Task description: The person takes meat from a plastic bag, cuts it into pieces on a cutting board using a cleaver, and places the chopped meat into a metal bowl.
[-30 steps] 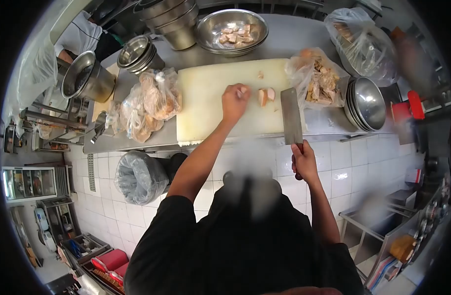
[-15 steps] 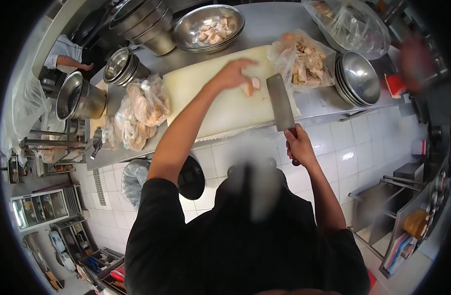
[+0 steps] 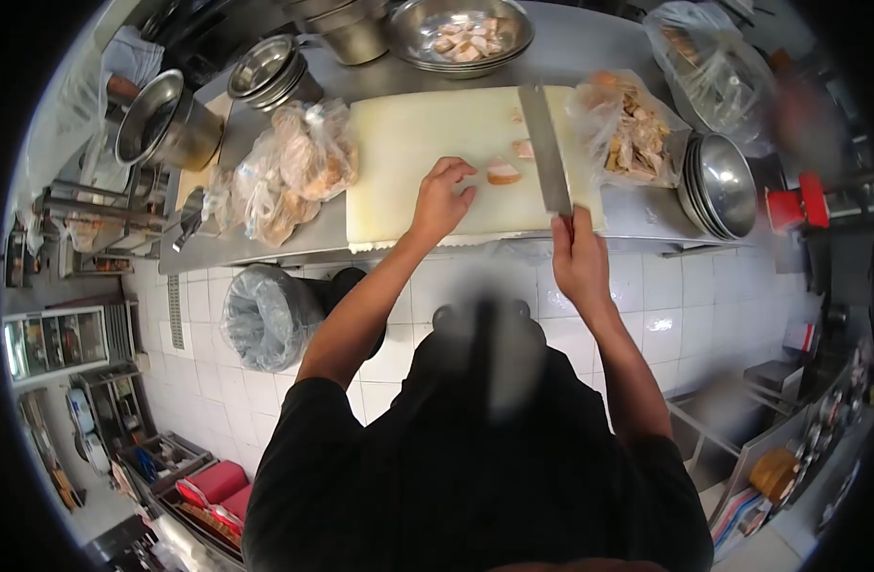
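Note:
My right hand (image 3: pixel 580 259) grips the handle of a cleaver (image 3: pixel 547 153), whose broad blade points away over the right part of a pale cutting board (image 3: pixel 408 133). A chunk of meat (image 3: pixel 503 172) lies on the board, between my left hand and the blade. Close to the blade is a smaller piece (image 3: pixel 522 149). My left hand (image 3: pixel 443 198) is over the board to the left of the chunk, fingers curved and apart, holding nothing. Behind the board, a steel bowl (image 3: pixel 413 38) holds cut pieces.
Knotted bags of food (image 3: pixel 313 157) lie left of the board. An open bag of pieces (image 3: pixel 637 133) and stacked bowls (image 3: pixel 726 186) stand right. Steel pots (image 3: pixel 194 129) are at the left, with part of another person (image 3: pixel 132 59) behind. A lined bin (image 3: pixel 270 319) stands below.
From reaching across the board half a second ago, my left hand has come back nearer its front edge. The meat chunk is now separate from the smaller piece. The cleaver stays in my right hand.

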### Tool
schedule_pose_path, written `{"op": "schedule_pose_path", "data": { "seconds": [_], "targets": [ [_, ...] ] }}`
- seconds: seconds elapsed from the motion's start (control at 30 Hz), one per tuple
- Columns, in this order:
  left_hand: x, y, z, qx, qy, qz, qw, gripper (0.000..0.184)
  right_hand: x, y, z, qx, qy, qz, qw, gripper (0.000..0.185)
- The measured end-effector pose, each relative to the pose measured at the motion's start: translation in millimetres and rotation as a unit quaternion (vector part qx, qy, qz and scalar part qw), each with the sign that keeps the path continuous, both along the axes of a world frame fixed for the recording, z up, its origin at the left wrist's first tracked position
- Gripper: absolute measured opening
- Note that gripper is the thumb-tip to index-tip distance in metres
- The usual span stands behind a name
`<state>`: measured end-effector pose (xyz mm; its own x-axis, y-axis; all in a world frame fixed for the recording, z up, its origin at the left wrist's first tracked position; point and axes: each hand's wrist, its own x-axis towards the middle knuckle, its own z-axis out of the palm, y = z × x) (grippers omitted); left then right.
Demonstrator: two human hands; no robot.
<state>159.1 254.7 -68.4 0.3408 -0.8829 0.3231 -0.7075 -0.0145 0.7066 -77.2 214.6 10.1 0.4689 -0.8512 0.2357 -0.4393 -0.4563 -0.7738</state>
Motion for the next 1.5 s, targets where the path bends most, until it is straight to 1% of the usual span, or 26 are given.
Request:
{"op": "schedule_pose_path", "data": {
  "seconds": [0.07,0.13,0.17,0.2,0.23,0.3,0.4,0.47,0.5,0.6,0.67,0.7,0.73,0.77,0.83,0.93,0.97,1.0,1.07,1.13,1.23,1.27,1.33,1.4,1.47,1.5],
  "targets": [
    [0,6,7,-0.01,0.046,0.036,0.998,0.027,27,-7,30,-0.064,-0.059,-0.012,0.996,0.02],
    [0,11,8,-0.024,0.072,0.058,0.995,0.027,49,-10,61,-0.09,-0.12,-0.023,0.988,0.023],
    [-1,13,7,-0.028,0.078,0.063,0.995,0.027,58,-10,71,-0.102,-0.148,-0.031,0.983,0.025],
    [-2,16,6,-0.033,0.084,0.068,0.994,0.027,65,-10,77,-0.076,-0.149,-0.033,0.985,0.028],
    [-3,15,5,-0.037,0.088,0.071,0.993,0.028,69,-16,58,-0.071,-0.06,-0.017,0.996,0.024],
    [-6,14,4,-0.049,0.092,0.069,0.992,0.028,68,-26,-10,-0.062,0.119,0.012,0.991,0.02],
    [-10,-4,-1,-0.08,0.09,0.044,0.992,0.027,69,-29,-43,0.032,0.219,0.059,0.973,0.018],
    [-17,-6,-13,-0.073,0.094,0.004,0.993,0.026,61,-29,-59,0.015,0.208,0.07,0.975,0.02],
    [-18,-16,-15,-0.084,0.1,-0.005,0.991,0.025,67,-38,-52,-0.007,0.196,0.075,0.978,0.021],
    [-25,-31,-31,-0.101,0.117,-0.03,0.988,0.02,60,-52,-25,0.253,0.162,0.068,0.951,0.024],
    [-25,-44,-49,-0.107,0.115,-0.044,0.987,0.017,45,-63,-14,0.353,0.137,0.07,0.923,0.025],
    [-26,-46,-41,-0.081,0.063,-0.028,0.994,0.016,38,-69,-10,0.4,0.122,0.072,0.905,0.025],
    [-25,-45,-26,-0.056,0.01,-0.011,0.998,0.014,28,-65,-5,0.397,0.14,0.075,0.904,0.022],
    [-27,-41,-18,-0.026,-0.04,0.004,0.999,0.013,16,-52,-2,0.358,0.166,0.082,0.915,0.021],
    [-25,-43,-21,-0.029,-0.028,0.029,0.999,0.015,-10,-28,4,0.27,0.216,0.09,0.934,0.02],
    [-13,-56,-42,-0.062,-0.004,0.024,0.998,0.021,-48,-4,-13,0.099,0.174,0.111,0.974,0.021],
    [-6,-65,-53,-0.076,0.003,0.009,0.997,0.023,-54,-3,-15,0.142,0.159,0.09,0.973,0.02],
    [-1,-70,-46,-0.015,0.004,-0.013,1.0,0.034,-55,0,-7,0.184,0.143,0.07,0.97,0.019],
    [-11,-89,-35,-0.064,0.073,-0.072,0.993,0.039,-55,2,8,0.266,0.097,0.031,0.959,0.018],
    [-18,-112,-28,-0.086,-0.079,-0.107,0.987,0.047,-56,3,18,0.34,0.038,-0.016,0.939,0.016],
    [-23,-134,-3,0.114,-0.116,-0.178,0.97,0.045,-59,-8,11,0.326,0.002,-0.048,0.944,0.013],
    [-22,-141,-3,0.119,-0.126,-0.185,0.967,0.043,-59,-11,10,0.33,-0.002,-0.054,0.942,0.014],
    [-17,-153,-10,0.126,-0.146,-0.19,0.963,0.04,-58,-14,10,0.336,-0.017,-0.071,0.939,0.014],
    [-14,-145,-17,-0.002,-0.087,-0.133,0.987,0.037,-58,-14,10,0.331,-0.025,-0.074,0.941,0.014],
    [2,-132,-14,-0.045,-0.036,-0.077,0.995,0.036,-59,-11,7,0.314,-0.031,-0.062,0.947,0.014],
    [10,-115,11,-0.022,-0.012,-0.053,0.998,0.035,-58,-8,7,0.302,-0.018,-0.054,0.952,0.015]
  ]
}}
